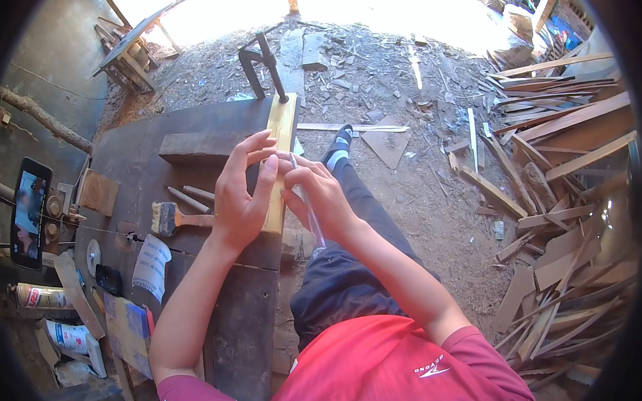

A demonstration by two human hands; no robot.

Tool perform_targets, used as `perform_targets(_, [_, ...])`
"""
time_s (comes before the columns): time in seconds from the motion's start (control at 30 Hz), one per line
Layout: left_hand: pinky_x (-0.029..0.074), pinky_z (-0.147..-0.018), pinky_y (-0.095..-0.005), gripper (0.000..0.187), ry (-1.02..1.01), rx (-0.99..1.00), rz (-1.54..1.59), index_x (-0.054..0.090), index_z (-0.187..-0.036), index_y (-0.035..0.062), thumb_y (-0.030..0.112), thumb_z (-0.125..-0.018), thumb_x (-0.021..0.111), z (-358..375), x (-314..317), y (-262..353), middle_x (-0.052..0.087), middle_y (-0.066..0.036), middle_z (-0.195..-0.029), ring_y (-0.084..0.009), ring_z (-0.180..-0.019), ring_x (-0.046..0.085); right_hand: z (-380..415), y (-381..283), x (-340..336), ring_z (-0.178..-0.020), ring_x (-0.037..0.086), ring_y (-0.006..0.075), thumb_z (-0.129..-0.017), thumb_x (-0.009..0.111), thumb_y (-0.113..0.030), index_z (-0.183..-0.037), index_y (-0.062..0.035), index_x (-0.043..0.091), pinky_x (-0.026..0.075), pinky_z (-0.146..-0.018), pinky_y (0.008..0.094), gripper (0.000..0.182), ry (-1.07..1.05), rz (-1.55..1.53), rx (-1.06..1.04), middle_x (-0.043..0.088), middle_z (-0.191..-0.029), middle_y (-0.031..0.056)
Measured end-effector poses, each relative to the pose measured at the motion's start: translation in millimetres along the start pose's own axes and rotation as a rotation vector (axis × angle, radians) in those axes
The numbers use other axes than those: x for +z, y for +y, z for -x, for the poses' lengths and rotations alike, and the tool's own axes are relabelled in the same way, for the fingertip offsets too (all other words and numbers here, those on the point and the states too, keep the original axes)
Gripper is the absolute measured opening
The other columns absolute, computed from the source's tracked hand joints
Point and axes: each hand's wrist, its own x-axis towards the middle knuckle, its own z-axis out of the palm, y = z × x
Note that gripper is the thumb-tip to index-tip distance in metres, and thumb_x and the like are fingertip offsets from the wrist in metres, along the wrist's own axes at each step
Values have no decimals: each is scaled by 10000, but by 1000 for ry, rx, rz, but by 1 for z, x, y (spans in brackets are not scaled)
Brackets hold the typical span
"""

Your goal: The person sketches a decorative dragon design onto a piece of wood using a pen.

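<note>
My right hand (319,190) is closed around a slim clear pen (309,213), its lower end slanting down past my palm. Close beside it, my left hand (244,185) has its fingers apart over a pale yellow wooden strip (284,124); whether its fingertips touch the strip is hard to tell. The strip lies along the right edge of a dark workbench (132,157), and a dark metal clamp (277,71) stands at its far end. Both hands hide the strip's middle. Left of my left hand is a paintbrush (177,220) with a wooden handle.
On the bench are a dark wooden block (199,146), two slender rods (188,198) and a sandpaper sheet (152,266). A phone (31,214) stands at the left, above some cans (41,296). Scrap wood (547,185) is heaped on the right.
</note>
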Motion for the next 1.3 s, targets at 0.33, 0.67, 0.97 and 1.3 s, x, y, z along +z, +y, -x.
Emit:
perform_targets(0.33, [599, -998, -418, 350, 43, 33, 61, 665, -1413, -10, 169, -1112, 669, 1, 3, -7, 767, -199, -1276, -318, -1174, 788, -8, -20, -14, -1231, 710, 449, -1063, 735, -95, -1181, -70, 588, 537, -1036, 538, 191, -108, 51, 113, 743, -1271, 197])
perform_targets(0.67, [598, -1004, -441, 348, 44, 105, 23, 665, -1401, -7, 166, -1099, 661, 2, 2, -11, 765, -203, -1248, -337, -1154, 784, -9, -26, -9, -1080, 716, 469, -1050, 725, -48, -1181, -54, 591, 542, -927, 540, 187, -45, 89, 88, 721, -1071, 192])
perform_targets(0.97, [588, -1030, -422, 343, 22, 101, -2, 675, -1403, 2, 137, -1088, 676, 1, 0, -12, 772, -194, -1247, -320, -1195, 774, -5, -12, 5, -1268, 738, 431, -998, 773, -5, -1148, -54, 630, 582, -1046, 495, 212, 57, 39, 70, 783, -1308, 215])
perform_targets(1.3, [578, -1056, -407, 333, -8, 74, -38, 683, -1391, 6, 119, -1079, 701, 3, -3, -6, 766, -184, -1278, -318, -1235, 760, -3, 1, 16, -1311, 743, 378, -947, 786, 34, -1080, -53, 660, 610, -1056, 473, 204, 144, -99, 77, 805, -1272, 189])
